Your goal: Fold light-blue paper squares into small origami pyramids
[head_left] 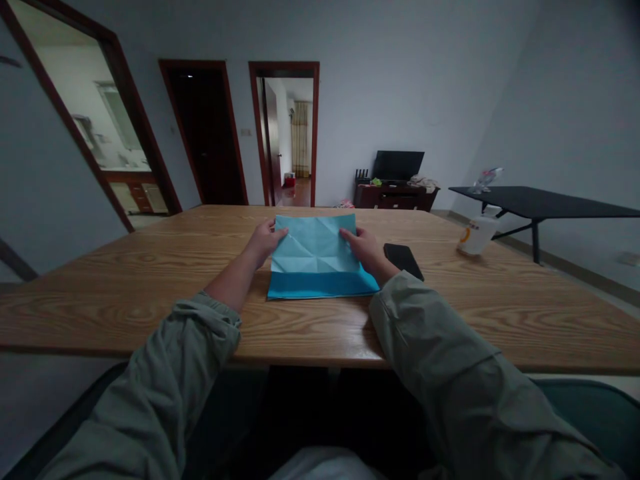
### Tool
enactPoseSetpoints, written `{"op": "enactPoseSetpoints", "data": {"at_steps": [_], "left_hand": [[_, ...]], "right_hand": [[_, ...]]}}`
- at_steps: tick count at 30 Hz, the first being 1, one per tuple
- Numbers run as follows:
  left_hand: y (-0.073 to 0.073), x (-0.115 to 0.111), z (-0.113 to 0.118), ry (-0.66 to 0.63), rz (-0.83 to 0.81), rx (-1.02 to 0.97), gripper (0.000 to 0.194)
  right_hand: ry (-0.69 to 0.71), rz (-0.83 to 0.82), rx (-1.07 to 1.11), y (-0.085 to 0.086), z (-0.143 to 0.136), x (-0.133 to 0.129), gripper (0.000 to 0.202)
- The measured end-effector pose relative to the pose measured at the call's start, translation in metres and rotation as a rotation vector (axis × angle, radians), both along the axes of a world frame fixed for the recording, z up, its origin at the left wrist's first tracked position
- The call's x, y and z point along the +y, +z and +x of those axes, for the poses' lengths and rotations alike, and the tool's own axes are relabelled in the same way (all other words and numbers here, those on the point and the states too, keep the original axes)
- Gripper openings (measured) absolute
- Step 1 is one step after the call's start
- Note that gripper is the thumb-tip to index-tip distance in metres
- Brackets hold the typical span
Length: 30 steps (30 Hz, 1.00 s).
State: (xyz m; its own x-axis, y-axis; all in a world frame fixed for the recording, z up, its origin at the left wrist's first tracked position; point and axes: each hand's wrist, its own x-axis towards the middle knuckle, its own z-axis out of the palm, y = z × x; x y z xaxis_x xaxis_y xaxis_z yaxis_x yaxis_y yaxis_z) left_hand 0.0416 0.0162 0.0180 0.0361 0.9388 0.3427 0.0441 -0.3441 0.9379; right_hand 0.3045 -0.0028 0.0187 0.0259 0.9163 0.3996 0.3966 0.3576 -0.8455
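Note:
A light blue sheet of paper (315, 250) with crossing crease lines is held up at its two sides. My left hand (265, 241) pinches its left edge near the upper corner, thumb on the near face. On the opposite edge, my right hand (367, 248) grips it the same way, thumb in front and fingers hidden behind. Beneath it, darker blue paper (320, 285) lies flat on the wooden table (310, 330). Whether that is one sheet or a stack I cannot tell.
A black phone (403, 260) lies just right of my right hand. Farther right stands a whitish translucent cup (476, 237) with an orange mark. Beyond the table are a black table (545, 200) and a television (399, 165) on a low cabinet.

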Motion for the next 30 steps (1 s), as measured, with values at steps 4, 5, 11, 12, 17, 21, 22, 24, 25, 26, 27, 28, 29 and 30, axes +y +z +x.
{"op": "enactPoseSetpoints", "data": {"at_steps": [4,5,11,12,17,21,22,24,25,26,27,28,29,30], "left_hand": [[-0.016,0.005,-0.004,0.008,-0.002,0.332,0.037],[-0.02,0.006,-0.004,0.021,0.033,0.455,0.032],[-0.029,0.006,0.0,0.097,0.146,0.915,0.033],[-0.03,0.006,0.0,0.093,0.14,0.929,0.037],[-0.03,0.008,0.0,0.099,0.153,0.831,0.06],[-0.018,0.003,0.003,0.317,0.329,0.658,0.068],[-0.014,0.0,0.004,0.364,0.389,0.623,0.061],[-0.007,-0.006,0.011,0.392,0.461,0.568,0.041],[-0.005,-0.009,0.017,0.353,0.458,0.542,0.033],[-0.003,-0.012,0.023,0.278,0.423,0.511,0.029],[-0.002,-0.016,0.03,0.171,0.358,0.473,0.031],[-0.002,-0.019,0.037,0.042,0.279,0.423,0.041],[-0.002,-0.022,0.044,-0.078,0.214,0.367,0.056],[-0.001,-0.025,0.049,-0.163,0.175,0.298,0.072]], "right_hand": [[-0.072,-0.008,-0.374,-0.016,0.006,0.008,0.027],[-0.098,-0.006,-0.504,-0.021,0.006,0.01,0.024],[-0.155,-0.044,-0.775,-0.035,-0.001,0.014,0.023],[-0.158,-0.039,-0.775,-0.035,-0.002,0.014,0.024],[-0.131,-0.027,-0.679,-0.029,-0.002,0.011,0.023],[-0.342,0.05,-0.477,-0.015,0.005,0.013,0.026],[-0.415,0.096,-0.421,-0.011,0.007,0.013,0.027],[-0.497,0.207,-0.314,-0.003,0.005,0.01,0.028],[-0.503,0.261,-0.267,0.001,0.002,0.006,0.028],[-0.489,0.312,-0.226,0.003,-0.003,0.002,0.028],[-0.453,0.354,-0.194,0.005,-0.01,-0.003,0.029],[-0.407,0.387,-0.167,0.006,-0.018,-0.008,0.03],[-0.331,0.411,-0.153,0.007,-0.026,-0.013,0.031],[-0.221,0.422,-0.149,0.008,-0.034,-0.019,0.032]]}}
